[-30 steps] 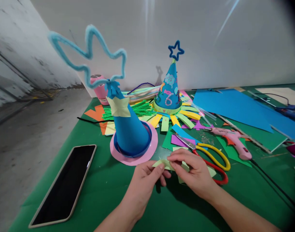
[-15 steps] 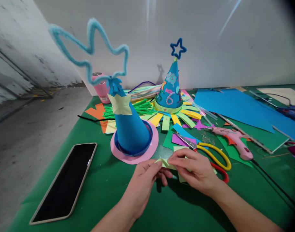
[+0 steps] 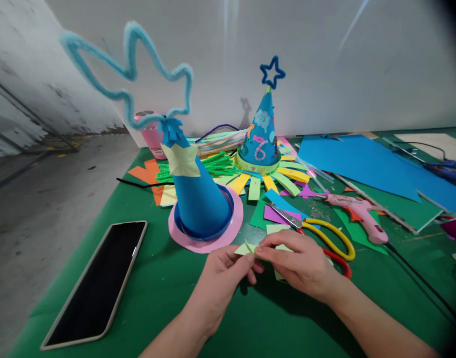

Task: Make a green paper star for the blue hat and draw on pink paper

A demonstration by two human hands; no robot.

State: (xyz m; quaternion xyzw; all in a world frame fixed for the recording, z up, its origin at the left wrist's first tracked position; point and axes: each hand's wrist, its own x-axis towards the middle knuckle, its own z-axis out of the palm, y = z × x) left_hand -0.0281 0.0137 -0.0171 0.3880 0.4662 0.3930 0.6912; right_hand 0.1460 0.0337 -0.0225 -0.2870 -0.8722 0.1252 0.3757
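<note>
Between the fingertips of both hands is a small folded piece of pale yellow-green paper (image 3: 244, 248). My left hand (image 3: 228, 273) pinches it from the left, thumb on top. My right hand (image 3: 297, 261) grips its right side between thumb and fingers, hiding part of it. Just beyond stands a blue paper cone hat (image 3: 201, 199) with a pink brim (image 3: 235, 224), a pale yellow paper star (image 3: 181, 160) on its front and a light-blue pipe-cleaner star (image 3: 186, 87) at the tip. Scissors (image 3: 334, 236) with yellow and red handles lie beyond my right hand.
A phone (image 3: 97, 283) lies at the left of the green table. Behind are a decorated cone hat (image 3: 263, 132), green pipe cleaners (image 3: 216, 166) and a pink cup (image 3: 155, 141). To the right lie a pink glue gun (image 3: 362, 211) with its cord and blue paper sheets (image 3: 362, 161).
My fingers have shifted on the pale paper, and more of its pointed left end shows above my left thumb. The whole view has moved slightly.
</note>
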